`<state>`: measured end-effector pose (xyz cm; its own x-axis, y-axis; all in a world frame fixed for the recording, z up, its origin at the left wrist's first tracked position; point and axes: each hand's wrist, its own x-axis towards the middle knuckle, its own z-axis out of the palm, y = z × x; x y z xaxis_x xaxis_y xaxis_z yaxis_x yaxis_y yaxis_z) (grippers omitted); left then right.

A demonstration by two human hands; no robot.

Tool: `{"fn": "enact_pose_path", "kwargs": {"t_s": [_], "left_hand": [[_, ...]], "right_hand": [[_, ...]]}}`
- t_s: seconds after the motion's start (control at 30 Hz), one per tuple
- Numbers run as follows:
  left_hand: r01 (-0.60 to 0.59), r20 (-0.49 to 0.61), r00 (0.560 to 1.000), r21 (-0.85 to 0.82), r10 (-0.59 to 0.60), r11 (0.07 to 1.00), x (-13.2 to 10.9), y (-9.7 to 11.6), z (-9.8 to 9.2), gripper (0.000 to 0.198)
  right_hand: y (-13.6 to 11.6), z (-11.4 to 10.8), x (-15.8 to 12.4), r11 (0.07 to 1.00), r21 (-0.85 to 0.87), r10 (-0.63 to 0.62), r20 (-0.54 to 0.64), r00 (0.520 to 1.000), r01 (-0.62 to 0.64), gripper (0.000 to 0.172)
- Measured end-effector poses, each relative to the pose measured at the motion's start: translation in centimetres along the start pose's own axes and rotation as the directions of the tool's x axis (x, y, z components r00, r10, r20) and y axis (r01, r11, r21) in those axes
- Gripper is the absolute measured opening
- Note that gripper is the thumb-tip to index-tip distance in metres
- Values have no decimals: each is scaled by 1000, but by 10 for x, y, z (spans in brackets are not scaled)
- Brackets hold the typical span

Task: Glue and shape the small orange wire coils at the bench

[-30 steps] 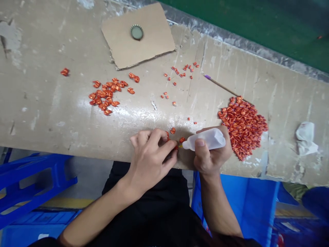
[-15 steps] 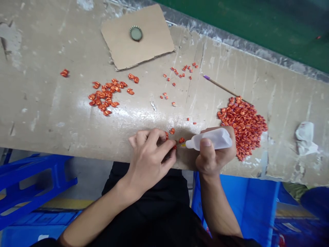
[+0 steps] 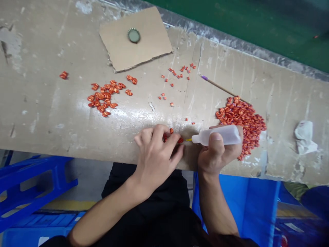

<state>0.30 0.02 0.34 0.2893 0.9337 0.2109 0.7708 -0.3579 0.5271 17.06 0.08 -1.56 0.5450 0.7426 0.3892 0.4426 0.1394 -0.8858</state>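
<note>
My left hand point(image 3: 159, 147) rests low over the table's near edge, fingers bent, with thumb and index finger apart. Right at the index fingertip lies a small red-orange striped piece point(image 3: 180, 140). Another piece point(image 3: 171, 130) sits just beyond the fingers, and a third is partly covered by them. My right hand point(image 3: 218, 151) grips a translucent white squeeze bottle point(image 3: 221, 135), laid nearly level with its thin yellow tip pointing left at the nearest piece. A small gap separates tip and piece. What lies under my left palm is hidden.
A heap of red-orange pieces point(image 3: 246, 123) stands right of the bottle, beside a thin purple-tipped stick point(image 3: 218, 86). Larger pieces point(image 3: 102, 97) cluster at left; tiny ones point(image 3: 180, 73) are scattered mid-table. Cardboard point(image 3: 120, 51) bears a bottle cap point(image 3: 134, 35). Crumpled tissue point(image 3: 304, 137) lies far right.
My left thumb and index finger have parted from a red piece they were pinching, and the hand has shifted right. The bottle has drawn back to the right, away from the fingers.
</note>
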Motion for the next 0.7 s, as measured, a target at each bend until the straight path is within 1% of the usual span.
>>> {"fn": "enact_pose_path", "kwargs": {"t_s": [0.1,0.2,0.33,0.4,0.47,0.6,0.7], "left_hand": [[3,25,1000,-2,-3,1000,3,-1,2,5],[-26,49,998,-29,28,999,4,-6,1,8],[-68,63,996,-36,71,997,3,-13,-4,21],[-55,47,997,-19,56,998,1,-14,-5,27],[-41,40,998,-24,42,999,0,-14,-6,29],[-34,76,996,-48,38,998,-3,-14,-6,22],[-33,90,995,-45,36,998,-3,-14,-6,14]], "right_hand": [[1,1,1,1000,-8,-7,-32,999,6,16],[1,0,2,999,-34,-15,-48,999,14,17],[0,0,1,998,-59,-15,1,1000,15,25],[0,0,0,998,-58,-27,31,999,28,28],[0,-1,-1,998,-47,-37,62,997,40,29],[-1,-3,-2,998,-48,-25,106,994,30,26],[-2,-4,-2,997,-47,-47,128,991,54,24]]}}
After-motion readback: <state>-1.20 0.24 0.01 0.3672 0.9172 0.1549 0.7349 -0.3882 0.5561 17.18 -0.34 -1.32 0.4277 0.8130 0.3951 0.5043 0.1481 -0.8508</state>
